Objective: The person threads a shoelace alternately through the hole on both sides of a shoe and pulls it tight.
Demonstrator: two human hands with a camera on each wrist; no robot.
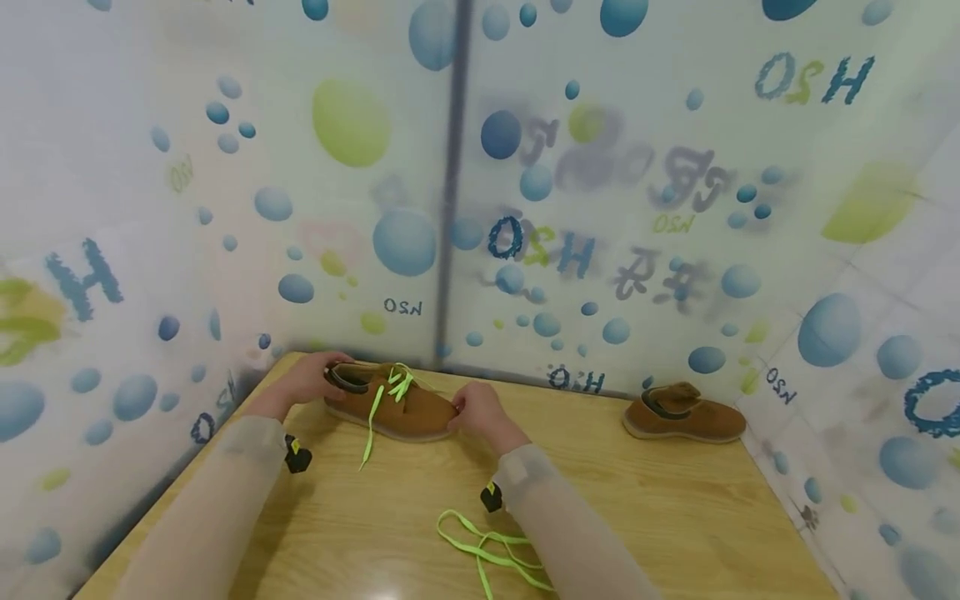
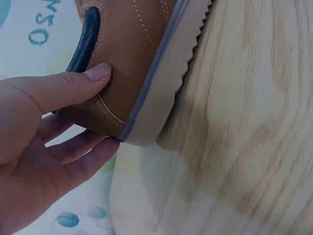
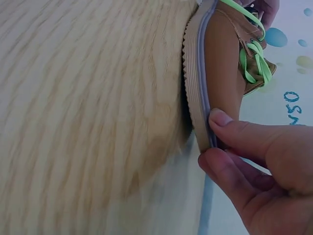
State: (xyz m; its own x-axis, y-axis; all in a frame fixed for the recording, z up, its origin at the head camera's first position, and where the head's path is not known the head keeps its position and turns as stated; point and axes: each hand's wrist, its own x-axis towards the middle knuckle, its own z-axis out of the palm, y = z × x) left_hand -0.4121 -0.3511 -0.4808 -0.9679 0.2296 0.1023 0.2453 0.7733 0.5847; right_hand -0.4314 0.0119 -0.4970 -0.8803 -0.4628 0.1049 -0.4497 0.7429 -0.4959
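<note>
A brown shoe with a bright green lace threaded through its upper stands at the back left of the wooden table. At its heel my left hand holds on, thumb on the outer side near the dark collar and fingers behind, as the left wrist view shows. The toe is pinched by my right hand; in the right wrist view its thumb lies on the upper and a finger is at the sole's edge. The sole looks to be on or just above the table; I cannot tell which.
A second brown shoe, with no lace visible, sits at the back right of the table. A loose green lace lies in loops near the front, partly behind my right forearm. Patterned walls enclose the table's back and sides.
</note>
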